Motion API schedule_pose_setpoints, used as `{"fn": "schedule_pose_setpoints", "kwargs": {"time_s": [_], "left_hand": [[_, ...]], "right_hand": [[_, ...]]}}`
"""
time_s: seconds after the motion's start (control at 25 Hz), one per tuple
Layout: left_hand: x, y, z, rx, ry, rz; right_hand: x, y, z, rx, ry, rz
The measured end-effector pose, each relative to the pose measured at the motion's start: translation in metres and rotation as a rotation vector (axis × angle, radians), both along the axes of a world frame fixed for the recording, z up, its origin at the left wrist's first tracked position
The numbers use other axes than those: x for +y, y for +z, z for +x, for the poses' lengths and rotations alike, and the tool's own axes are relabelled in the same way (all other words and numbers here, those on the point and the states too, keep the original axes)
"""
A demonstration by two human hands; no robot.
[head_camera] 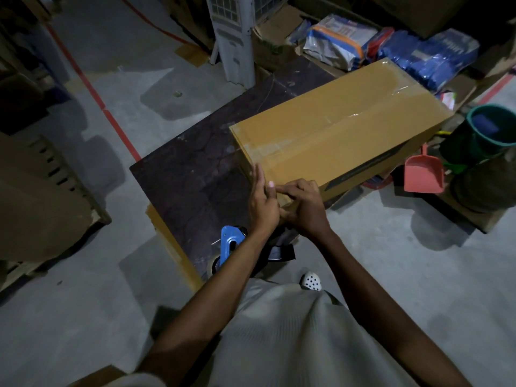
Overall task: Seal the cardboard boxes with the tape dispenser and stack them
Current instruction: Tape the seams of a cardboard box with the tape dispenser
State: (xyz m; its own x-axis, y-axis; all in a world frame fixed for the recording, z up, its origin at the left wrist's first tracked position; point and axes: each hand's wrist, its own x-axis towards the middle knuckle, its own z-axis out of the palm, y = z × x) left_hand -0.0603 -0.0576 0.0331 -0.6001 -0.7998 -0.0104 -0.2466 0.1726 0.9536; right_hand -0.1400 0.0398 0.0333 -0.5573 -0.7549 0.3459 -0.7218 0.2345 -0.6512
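- Sealing step near its end: long tan cardboard box [335, 135] lying on a dark, scuffed tabletop [192, 169], glossy clear tape already running along the top seam and over the far end.
- Near end being finished by hand — tape pressed down over the near corner, by the look of it, though the strip itself is hard to make out in the dim light.
- Left hand [262, 199] set against the near end of the box, fingers [258, 177] straight and together, pointing up along the edge; nothing gripped.
- Right hand [303, 208] curled over the same corner, fingers bent and pressing on the cardboard, thumb tucked; no object clasped, only contact with the box.
- Both forearms reaching forward from low in the frame, wrists nearly touching at the corner.
- Blue-handled tape dispenser [230, 244] resting at the near edge of the tabletop, just under the left forearm, free of either hand.
- Next move — probably a firm rub along the loose tape end, then both palms under or around the box for the lift onto a stack; no stack clearly visible nearby.
- Salmon-pink plastic dustpan [423, 174] and green bucket [494, 127] on the floor to the right, well clear of the work.
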Motion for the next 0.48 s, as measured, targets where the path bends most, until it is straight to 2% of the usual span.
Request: {"fn": "schedule_pose_setpoints", "kwargs": {"time_s": [0.08,0.2,0.32,0.48], "left_hand": [[-0.022,-0.009,-0.022,-0.059,0.032,-0.018],[-0.069,-0.008,-0.059,-0.134,0.155,0.164],[-0.121,0.014,-0.088,-0.088,0.251,0.3],[-0.167,0.016,-0.107,-0.044,0.211,0.274]], "right_hand": [[-0.003,-0.003,0.002,-0.01,-0.042,0.015],[-0.007,-0.004,0.008,-0.042,-0.091,0.038],[-0.009,-0.002,0.01,-0.07,-0.118,0.024],[-0.011,0.005,0.011,-0.137,-0.112,0.051]]}}
